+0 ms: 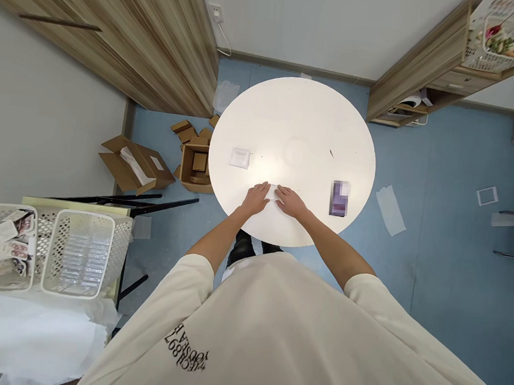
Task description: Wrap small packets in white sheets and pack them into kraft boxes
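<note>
A small, flat, whitish piece (273, 192), which looks like a clear packet or a folded sheet, lies near the front edge of the round white table (298, 113). On its left side rests my left hand (256, 198), palm down with the fingers stretched out and the thumb apart. My right hand (290, 201) lies the same way on the right side, fingertips on the piece. The fingers partly cover it, so its exact kind is unclear. Further left on the tabletop is a white packet (240, 158).
A purple, blurred-out item (339, 198) lies on the table's right side. Open cardboard boxes (138, 163) stand on the floor at left. White baskets (79, 253) sit on a stand at lower left. Wooden cabinets (424, 63) line the wall. A white sheet (390, 210) lies on the blue floor.
</note>
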Tool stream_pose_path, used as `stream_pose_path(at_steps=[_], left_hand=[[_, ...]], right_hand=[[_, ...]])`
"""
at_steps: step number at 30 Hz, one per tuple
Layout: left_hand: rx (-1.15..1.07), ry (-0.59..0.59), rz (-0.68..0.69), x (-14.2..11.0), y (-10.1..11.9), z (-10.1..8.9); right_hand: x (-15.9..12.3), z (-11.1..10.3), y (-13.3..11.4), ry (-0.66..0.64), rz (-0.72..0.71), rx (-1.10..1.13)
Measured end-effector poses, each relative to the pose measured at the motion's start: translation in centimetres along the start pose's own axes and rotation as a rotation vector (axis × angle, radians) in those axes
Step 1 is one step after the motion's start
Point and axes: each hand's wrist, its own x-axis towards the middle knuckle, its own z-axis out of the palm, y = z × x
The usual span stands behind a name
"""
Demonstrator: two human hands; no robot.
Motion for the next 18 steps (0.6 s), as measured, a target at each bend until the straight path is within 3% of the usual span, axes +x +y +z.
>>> stream_pose_path(at_steps=[18], left_hand=[[-0.483,0.055,-0.197,1.3,0.3,-0.3]], right_hand=[[0.5,-1.2,0.1,0.025,0.084,0.201]])
